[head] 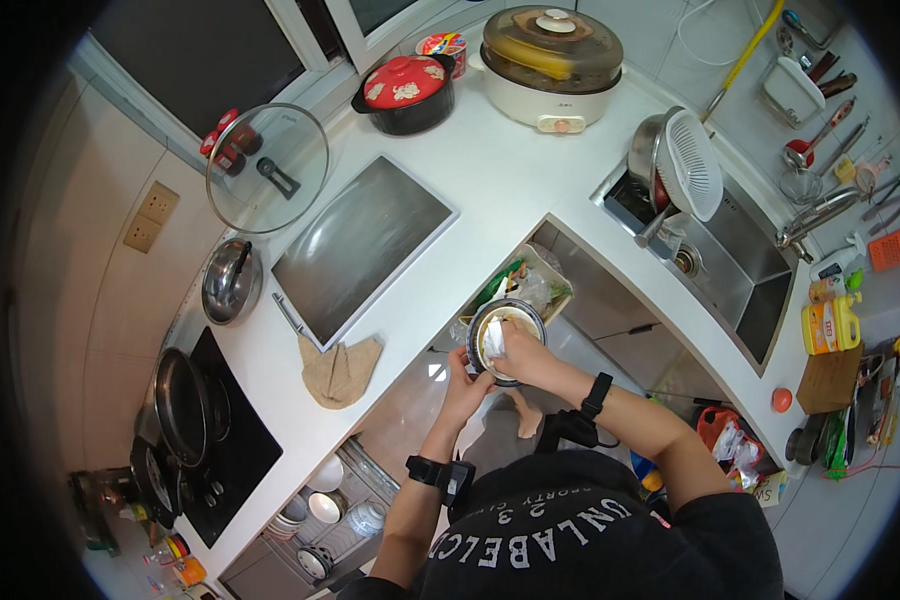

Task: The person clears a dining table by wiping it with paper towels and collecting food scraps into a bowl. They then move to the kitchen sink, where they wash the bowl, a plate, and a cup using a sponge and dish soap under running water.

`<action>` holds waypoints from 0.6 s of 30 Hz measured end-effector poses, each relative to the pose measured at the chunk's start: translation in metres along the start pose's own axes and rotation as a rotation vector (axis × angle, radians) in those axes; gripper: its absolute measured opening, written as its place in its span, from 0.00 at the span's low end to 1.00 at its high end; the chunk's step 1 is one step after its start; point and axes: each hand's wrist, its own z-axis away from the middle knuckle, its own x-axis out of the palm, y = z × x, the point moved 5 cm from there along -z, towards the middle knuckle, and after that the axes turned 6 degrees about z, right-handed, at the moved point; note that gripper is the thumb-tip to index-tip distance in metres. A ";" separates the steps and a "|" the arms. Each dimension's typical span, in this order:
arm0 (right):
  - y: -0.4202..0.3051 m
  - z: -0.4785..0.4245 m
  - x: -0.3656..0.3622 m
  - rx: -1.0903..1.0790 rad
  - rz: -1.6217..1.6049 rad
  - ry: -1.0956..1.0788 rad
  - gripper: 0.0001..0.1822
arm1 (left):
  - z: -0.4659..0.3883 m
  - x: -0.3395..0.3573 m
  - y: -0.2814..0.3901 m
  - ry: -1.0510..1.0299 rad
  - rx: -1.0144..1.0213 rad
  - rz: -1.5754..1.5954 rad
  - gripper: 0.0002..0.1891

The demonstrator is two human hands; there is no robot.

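My left hand (463, 388) grips the near left side of a bowl with a dark rim (538, 315) and a pale inside. It is held in the air in front of my body, below counter height. Inside the bowl, my right hand (526, 354) pinches a white tissue or paper (493, 340) against the inner wall. Some orange-brown residue shows near the tissue. Just beyond the bowl is a waste bin (562, 300) holding plastic bags and green scraps; the bowl hides part of it. My right fingertips are partly hidden by the tissue.
The white counter (510, 176) wraps around me, with a metal-topped board (364, 247) and a brown cloth (341, 373) on the left. At right is a steel sink (735, 270) with a white colander (690, 166). An open dish drawer (352, 480) juts out at lower left.
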 end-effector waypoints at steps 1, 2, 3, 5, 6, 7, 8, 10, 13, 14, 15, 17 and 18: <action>0.000 -0.002 0.003 0.019 -0.015 0.002 0.29 | 0.000 0.000 -0.002 -0.002 -0.020 0.011 0.31; 0.001 -0.003 0.006 0.039 -0.031 0.004 0.29 | 0.000 0.000 -0.003 -0.005 -0.041 0.021 0.30; 0.001 -0.005 0.008 0.048 -0.017 -0.015 0.28 | 0.000 0.001 -0.005 -0.010 -0.062 0.029 0.30; 0.004 -0.010 0.012 0.070 0.009 -0.052 0.28 | -0.001 0.003 -0.009 -0.007 -0.060 0.040 0.29; 0.005 -0.013 0.013 0.062 0.027 -0.058 0.27 | -0.003 0.004 -0.010 -0.009 -0.058 0.044 0.29; 0.006 -0.015 0.013 0.055 0.045 -0.063 0.25 | -0.004 0.005 -0.012 -0.002 -0.073 0.052 0.29; 0.007 -0.016 0.014 0.048 0.062 -0.067 0.24 | -0.006 0.005 -0.013 0.004 -0.087 0.059 0.28; 0.014 -0.018 0.014 -0.017 0.022 -0.017 0.21 | -0.009 0.007 -0.012 0.012 -0.121 0.085 0.28; 0.014 -0.019 0.006 -0.098 -0.074 0.010 0.17 | -0.010 0.008 -0.011 0.017 -0.180 0.150 0.27; 0.013 -0.020 0.002 -0.122 -0.113 0.011 0.17 | -0.010 0.010 -0.011 0.008 -0.197 0.175 0.26; 0.012 -0.020 -0.004 -0.082 -0.204 -0.007 0.17 | -0.009 0.009 -0.011 0.005 -0.210 0.203 0.26; 0.013 -0.020 -0.017 0.001 -0.384 -0.046 0.17 | -0.012 0.004 -0.018 -0.004 -0.188 0.224 0.26; 0.014 -0.022 -0.022 -0.010 -0.488 -0.033 0.17 | -0.012 0.003 -0.020 -0.011 -0.179 0.236 0.26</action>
